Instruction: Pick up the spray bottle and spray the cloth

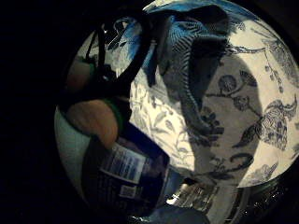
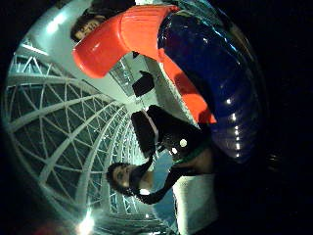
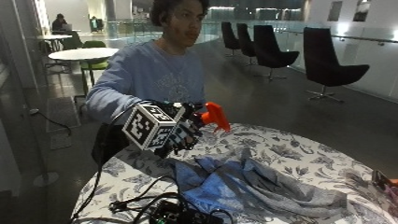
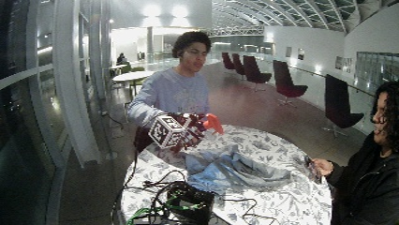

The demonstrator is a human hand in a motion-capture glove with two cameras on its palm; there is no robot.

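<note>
A tangle of black cables and a dark box (image 3: 180, 213) lie at the near edge of the round surface (image 3: 298, 154), which wears a floral-print covering. Behind them sprawls the cloth (image 3: 249, 186) — soft, blue-grey, deeply rumpled. Farther back, raised above the cloth's edge, the gloved right hand (image 3: 180, 128) has its fingers curled round the spray bottle (image 3: 214, 115), whose orange nozzle juts out. Only the palm views show the bottle's glossy dark-blue body and printed label — the outside views hide both behind the glove.
</note>
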